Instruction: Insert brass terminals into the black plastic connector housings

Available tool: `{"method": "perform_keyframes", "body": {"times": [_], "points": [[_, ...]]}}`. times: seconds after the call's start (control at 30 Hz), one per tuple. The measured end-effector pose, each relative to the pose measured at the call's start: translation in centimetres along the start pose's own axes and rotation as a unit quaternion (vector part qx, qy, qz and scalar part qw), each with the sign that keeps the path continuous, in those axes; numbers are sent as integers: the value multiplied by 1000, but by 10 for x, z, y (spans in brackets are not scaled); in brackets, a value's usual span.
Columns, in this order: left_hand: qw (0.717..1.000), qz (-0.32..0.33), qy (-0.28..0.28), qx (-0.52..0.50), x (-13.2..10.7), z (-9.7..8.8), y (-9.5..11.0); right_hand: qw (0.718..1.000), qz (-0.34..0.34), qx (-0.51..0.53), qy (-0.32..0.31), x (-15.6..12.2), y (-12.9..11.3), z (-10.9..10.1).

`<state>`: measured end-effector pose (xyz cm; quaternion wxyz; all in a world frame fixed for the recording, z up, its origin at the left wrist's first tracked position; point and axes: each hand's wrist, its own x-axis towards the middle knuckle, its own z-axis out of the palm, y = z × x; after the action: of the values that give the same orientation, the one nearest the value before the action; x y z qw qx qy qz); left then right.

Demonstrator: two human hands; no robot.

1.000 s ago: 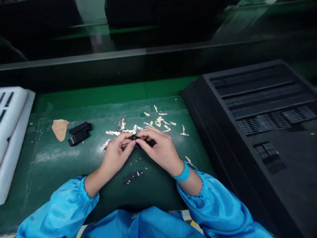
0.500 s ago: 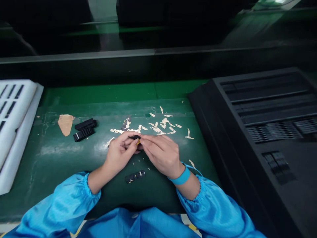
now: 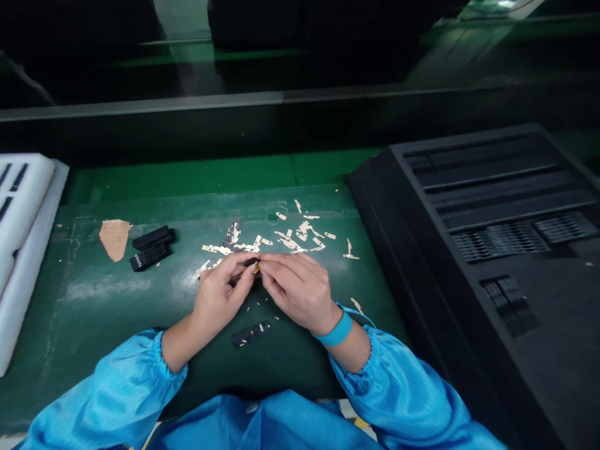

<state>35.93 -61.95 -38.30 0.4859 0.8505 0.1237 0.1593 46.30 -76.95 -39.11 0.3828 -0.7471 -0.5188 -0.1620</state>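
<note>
My left hand is closed on a small black part with a yellow piece on it, pinched between thumb and fingers. From the other side my right hand presses its fingertips together on the same part. The fingers hide most of it, so its exact kind does not show. Just below the hands lies a flat black strip-shaped part with small pale bits on it. Small cream-coloured cut pieces are scattered beyond the hands on the green work surface.
To the left lie a tan piece of paper or tape and a pair of stacked black ribbed parts. White foam trays stand at the far left. A large black tray with rows of slotted parts fills the right side.
The whole view has shifted slightly, so everything sits a little further left. Both hands stay together on the black part, with only small finger movement.
</note>
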Motion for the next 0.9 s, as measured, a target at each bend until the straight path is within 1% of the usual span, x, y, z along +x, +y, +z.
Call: {"method": "perform_keyframes", "body": {"times": [0.13,0.23,0.4,0.5,0.7,0.9], "points": [[994,78,21,77,-2,1,-2,1000,20,12,18,1,-1,3],[987,111,37,112,-2,2,-2,999,24,19,24,2,-2,3],[982,123,48,138,-2,4,2,1000,16,-17,18,2,-5,1],[975,141,54,161,-3,4,1,999,25,-30,11,2,-8,1],[960,191,51,198,-4,5,-6,998,60,10,-4,0,-9,0],[961,195,46,191,-4,7,-7,998,63,-11,-12,0,-11,-3]]}}
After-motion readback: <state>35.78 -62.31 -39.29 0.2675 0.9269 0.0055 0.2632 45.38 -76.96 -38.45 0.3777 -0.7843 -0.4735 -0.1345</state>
